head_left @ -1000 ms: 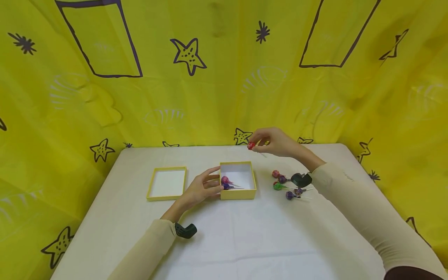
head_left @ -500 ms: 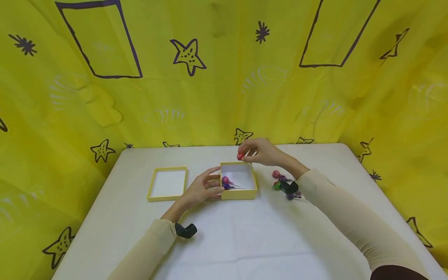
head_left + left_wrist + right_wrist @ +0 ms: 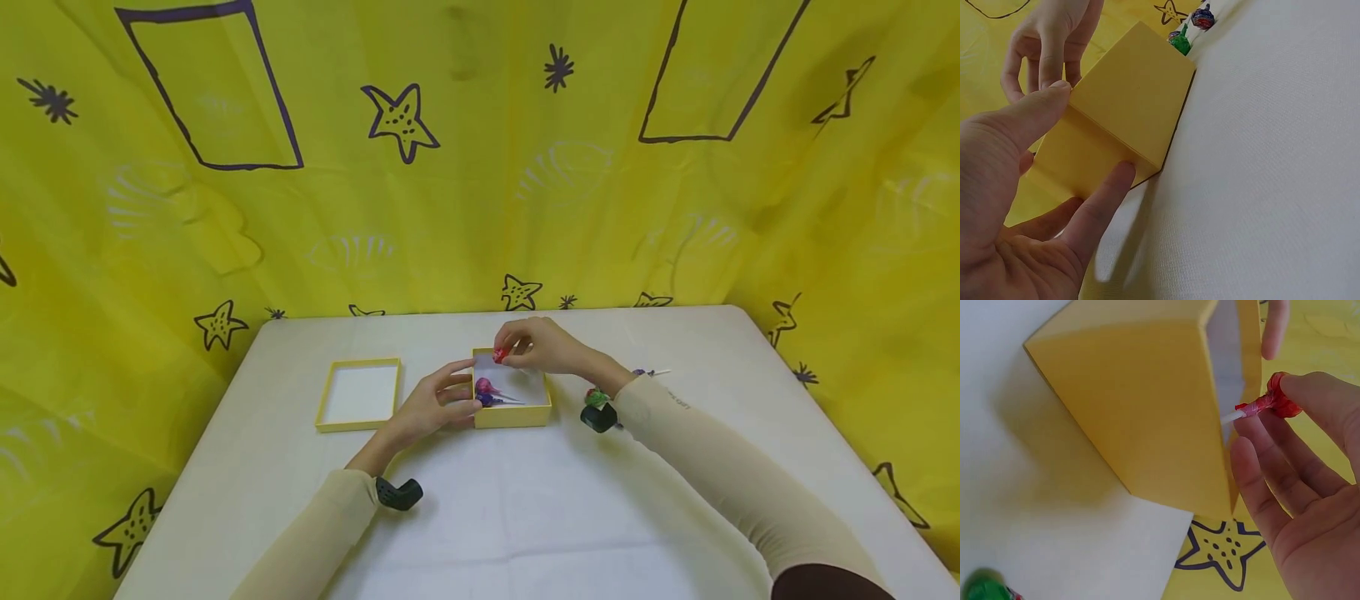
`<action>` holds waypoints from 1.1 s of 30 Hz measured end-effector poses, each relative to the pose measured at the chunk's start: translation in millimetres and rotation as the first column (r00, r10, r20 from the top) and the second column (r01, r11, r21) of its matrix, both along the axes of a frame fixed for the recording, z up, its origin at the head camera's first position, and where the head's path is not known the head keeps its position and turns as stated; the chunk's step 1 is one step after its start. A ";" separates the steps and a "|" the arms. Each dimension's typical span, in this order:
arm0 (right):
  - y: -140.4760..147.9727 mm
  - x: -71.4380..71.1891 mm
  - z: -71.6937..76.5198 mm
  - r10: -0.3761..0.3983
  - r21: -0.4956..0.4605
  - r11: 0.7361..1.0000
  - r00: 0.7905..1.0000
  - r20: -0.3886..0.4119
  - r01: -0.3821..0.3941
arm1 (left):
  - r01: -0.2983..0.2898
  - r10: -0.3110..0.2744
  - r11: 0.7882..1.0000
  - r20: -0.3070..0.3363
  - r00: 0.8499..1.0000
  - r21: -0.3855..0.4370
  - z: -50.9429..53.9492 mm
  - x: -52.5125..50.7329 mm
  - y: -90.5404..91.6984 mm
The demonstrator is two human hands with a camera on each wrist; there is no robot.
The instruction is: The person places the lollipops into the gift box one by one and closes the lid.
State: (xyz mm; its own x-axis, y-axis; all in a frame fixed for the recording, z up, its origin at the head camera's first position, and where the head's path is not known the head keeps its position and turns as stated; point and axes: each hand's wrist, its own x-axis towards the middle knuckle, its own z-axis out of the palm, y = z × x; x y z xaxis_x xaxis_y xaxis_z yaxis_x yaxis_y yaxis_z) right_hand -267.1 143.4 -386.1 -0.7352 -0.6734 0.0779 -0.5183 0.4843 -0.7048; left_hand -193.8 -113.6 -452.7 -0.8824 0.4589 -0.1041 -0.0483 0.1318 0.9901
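My right hand (image 3: 551,346) pinches a red-wrapped lollipop (image 3: 500,356) by its head, over the back part of the open yellow box (image 3: 513,417). In the right wrist view the thumb and fingers hold the wrapped head (image 3: 1282,400), and the white stick points towards the box opening. My left hand (image 3: 431,407) touches the box's left side; its thumb (image 3: 1047,103) lies at the rim and a fairly straight finger (image 3: 1100,200) presses the outer wall. Inside, a pink lollipop (image 3: 486,386) and a dark blue one (image 3: 487,400) lie against the left wall.
The yellow-edged lid (image 3: 360,396) lies left of the box, white inside up. Right of the box are a green lollipop (image 3: 596,397) and others, partly hidden by the right forearm. A yellow patterned curtain (image 3: 450,208) hangs behind the white table (image 3: 450,533).
My right hand has brought the red lollipop left and down, from behind the box to over its opening. The left hand stays at the box's left side.
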 end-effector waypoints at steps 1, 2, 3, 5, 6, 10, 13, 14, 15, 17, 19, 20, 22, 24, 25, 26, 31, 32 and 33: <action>-1.5 0.5 -1.6 -0.005 0.010 1.000 1.000 0.005 0.005 | -0.001 0.001 1.000 -0.002 1.000 -0.001 0.0 0.1 0.1; -2.9 1.2 -3.1 -0.007 0.016 1.000 1.000 0.009 0.007 | -0.001 0.001 1.000 -0.005 1.000 -0.002 -0.1 0.1 0.1; -4.3 1.9 -4.6 -0.012 0.023 1.000 1.000 0.013 0.011 | -0.001 0.001 1.000 -0.006 1.000 -0.002 -0.2 0.2 0.2; -7.6 3.0 -7.5 -0.020 0.045 0.999 1.000 0.010 0.020 | -0.003 0.003 1.000 -0.009 1.000 0.000 -0.3 0.2 0.1; -8.9 3.7 -8.8 -0.022 0.053 0.998 1.000 0.004 0.022 | -0.003 0.003 1.000 -0.009 1.000 0.000 -0.3 0.2 0.1; -13.4 6.7 -14.3 -0.018 0.074 0.997 0.999 -0.029 0.020 | -0.003 0.004 1.000 -0.002 1.000 0.010 0.4 1.0 0.2; -16.2 8.8 -17.9 -0.019 0.083 0.996 0.999 -0.048 0.023 | 0.001 -0.001 1.000 0.000 1.000 0.025 0.8 1.5 0.1; -17.1 9.6 -18.7 -0.021 0.086 0.996 0.998 -0.051 0.025 | 0.005 -0.005 1.000 -0.002 1.000 0.031 0.4 1.4 0.1; -18.2 10.5 -19.5 -0.029 0.090 0.995 0.998 -0.051 0.033 | 0.009 -0.008 0.999 -0.004 1.000 0.036 0.0 1.3 0.0; -20.5 11.2 -22.0 -0.045 0.099 0.994 0.997 -0.055 0.050 | 0.015 -0.014 0.999 -0.008 1.000 0.040 -0.3 1.2 -0.2; -22.7 12.4 -23.7 -0.061 0.101 0.993 0.996 -0.063 0.067 | 0.019 -0.018 0.999 -0.013 1.000 0.038 -0.6 1.0 -0.4; -23.9 12.8 -25.0 -0.072 0.102 0.992 0.995 -0.069 0.079 | 0.021 -0.021 0.999 -0.015 1.000 0.038 -0.7 0.9 -0.5; -26.4 13.8 -27.4 -0.088 0.101 0.990 0.993 -0.084 0.097 | 0.022 -0.021 0.999 -0.015 1.000 0.037 -0.2 0.9 -0.7; -28.7 15.3 -29.2 -0.107 0.103 0.988 0.989 -0.100 0.117 | 0.021 -0.021 0.999 -0.018 1.000 0.036 -0.4 0.8 -0.7; -29.9 16.1 -30.1 -0.114 0.105 0.986 0.987 -0.111 0.126 | 0.022 -0.021 0.999 -0.016 1.000 0.039 -0.5 0.8 -0.8; -31.3 16.8 -31.3 -0.127 0.110 0.984 0.986 -0.113 0.139 | 0.022 -0.021 0.999 -0.015 1.000 0.039 -0.6 0.7 -0.8; -36.4 19.4 -34.6 -0.177 0.094 0.978 0.980 -0.095 0.186 | 0.018 -0.017 0.999 -0.009 1.000 0.039 -0.6 0.8 -1.0; -37.1 19.6 -35.3 -0.187 0.087 0.977 0.979 -0.085 0.195 | 0.018 -0.017 0.999 -0.009 1.000 0.039 -0.6 0.9 -1.0; -37.8 20.0 -35.8 -0.195 0.080 0.976 0.978 -0.077 0.201 | 0.017 -0.017 0.999 -0.008 1.000 0.041 -0.6 0.9 -0.9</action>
State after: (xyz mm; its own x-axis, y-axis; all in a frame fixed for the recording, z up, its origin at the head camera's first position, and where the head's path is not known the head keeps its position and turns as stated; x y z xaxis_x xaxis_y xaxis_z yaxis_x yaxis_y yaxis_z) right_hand -247.1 105.6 -421.8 -0.8495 -0.5216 0.0798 -0.4513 0.6398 -0.6221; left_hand -192.9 -114.5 -453.3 -0.8750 0.4779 -0.0776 -0.0384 0.0913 0.9951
